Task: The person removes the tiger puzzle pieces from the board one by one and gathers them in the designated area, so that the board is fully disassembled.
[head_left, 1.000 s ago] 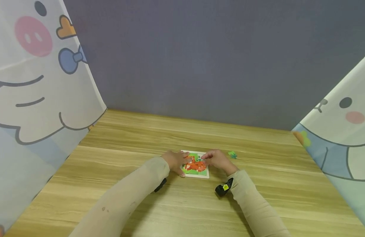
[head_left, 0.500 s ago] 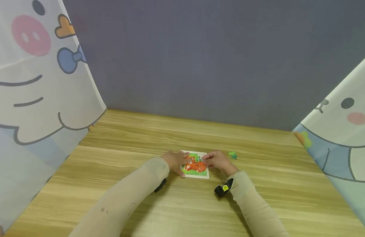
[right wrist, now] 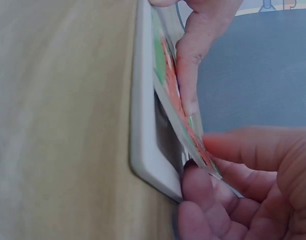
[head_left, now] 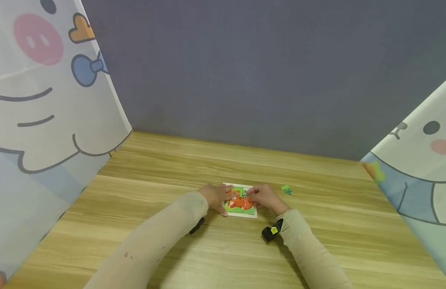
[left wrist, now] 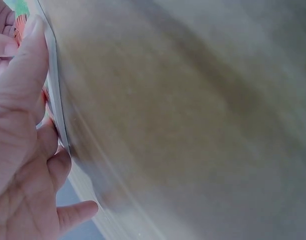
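Note:
A jigsaw puzzle (head_left: 239, 204) with an orange tiger on green lies in a white-rimmed tray (head_left: 241, 215) on the table. My left hand (head_left: 215, 198) rests over its left side, fingers spread across the picture and thumb at the near edge. At the right side, my right hand (head_left: 265, 196) pinches a puzzle piece (right wrist: 193, 142) between thumb and fingers. The right wrist view shows this orange and green piece tilted up, with a dark gap between it and the tray floor. Its outline is partly hidden by my fingers.
A loose green puzzle piece (head_left: 287, 190) lies on the wooden table (head_left: 223, 249), right of the tray. A dark grey panel (head_left: 237, 80) stands behind the table. Cartoon-printed cloths hang at the left (head_left: 64, 120) and right (head_left: 425, 176).
The head view has shifted slightly. My left hand keeps its place on the puzzle, and my right fingers stay at its right side with only slight movement. More dark green shows beside my right fingertips.

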Available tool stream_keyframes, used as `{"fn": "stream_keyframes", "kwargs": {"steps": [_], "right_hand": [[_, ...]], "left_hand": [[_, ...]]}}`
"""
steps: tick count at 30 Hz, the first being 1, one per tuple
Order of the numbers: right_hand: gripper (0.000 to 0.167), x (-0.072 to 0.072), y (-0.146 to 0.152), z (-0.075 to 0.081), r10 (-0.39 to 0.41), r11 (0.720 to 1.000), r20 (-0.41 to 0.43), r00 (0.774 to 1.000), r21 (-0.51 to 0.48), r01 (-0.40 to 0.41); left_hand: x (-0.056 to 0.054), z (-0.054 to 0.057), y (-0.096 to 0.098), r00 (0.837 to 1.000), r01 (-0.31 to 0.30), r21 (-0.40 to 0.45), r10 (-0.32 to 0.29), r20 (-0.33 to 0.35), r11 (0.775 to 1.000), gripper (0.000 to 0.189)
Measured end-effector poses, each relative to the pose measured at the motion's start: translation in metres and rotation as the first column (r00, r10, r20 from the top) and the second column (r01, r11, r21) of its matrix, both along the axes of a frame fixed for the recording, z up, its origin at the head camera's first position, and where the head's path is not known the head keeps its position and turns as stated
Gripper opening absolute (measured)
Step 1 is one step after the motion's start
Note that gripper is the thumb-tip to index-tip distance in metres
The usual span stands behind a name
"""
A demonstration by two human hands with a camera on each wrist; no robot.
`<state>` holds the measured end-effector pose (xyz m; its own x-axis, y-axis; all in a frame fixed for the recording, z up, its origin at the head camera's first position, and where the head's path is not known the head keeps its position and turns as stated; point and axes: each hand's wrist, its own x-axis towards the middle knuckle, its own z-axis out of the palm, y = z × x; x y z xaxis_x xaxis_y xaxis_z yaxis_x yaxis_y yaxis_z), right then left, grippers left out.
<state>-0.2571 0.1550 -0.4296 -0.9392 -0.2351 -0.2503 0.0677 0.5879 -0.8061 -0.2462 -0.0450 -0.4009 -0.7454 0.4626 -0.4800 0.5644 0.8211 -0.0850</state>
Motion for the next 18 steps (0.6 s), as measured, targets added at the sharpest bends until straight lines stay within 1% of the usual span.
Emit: {"fn": "stream_keyframes", "kwargs": {"steps": [3, 5, 8, 14, 18], "right_hand": [[0.027, -0.002, 0.0013, 0.0027, 0.051, 0.998, -0.011, 0.999, 0.021, -0.051], [0.031, -0.0015, 0.0027, 0.0037, 0.099, 0.994, -0.019, 0.995, 0.039, -0.098], [0.034, -0.0012, 0.0036, 0.0048, 0.141, 0.989, -0.03, 0.99, 0.05, -0.14], [0.037, 0.0, 0.003, 0.0055, 0.204, 0.976, -0.074, 0.976, 0.099, -0.197], [0.037, 0.0017, 0.0018, 0.0057, 0.222, 0.97, -0.109, 0.969, 0.123, -0.209]], "left_hand": [[-0.0014, 0.0006, -0.0002, 1.0, 0.002, 0.002, -0.002, -0.003, 1.0, 0.082], [-0.001, -0.0001, -0.0004, 1.0, 0.002, 0.003, -0.002, -0.001, 1.0, 0.082], [-0.0011, 0.0004, -0.0006, 1.0, 0.002, 0.002, -0.002, -0.006, 1.0, 0.082], [-0.0018, 0.0001, -0.0005, 1.0, 0.002, -0.001, -0.002, -0.002, 1.0, 0.083], [-0.0015, 0.0004, 0.0001, 1.0, -0.002, -0.009, 0.002, -0.005, 1.0, 0.083]]}}
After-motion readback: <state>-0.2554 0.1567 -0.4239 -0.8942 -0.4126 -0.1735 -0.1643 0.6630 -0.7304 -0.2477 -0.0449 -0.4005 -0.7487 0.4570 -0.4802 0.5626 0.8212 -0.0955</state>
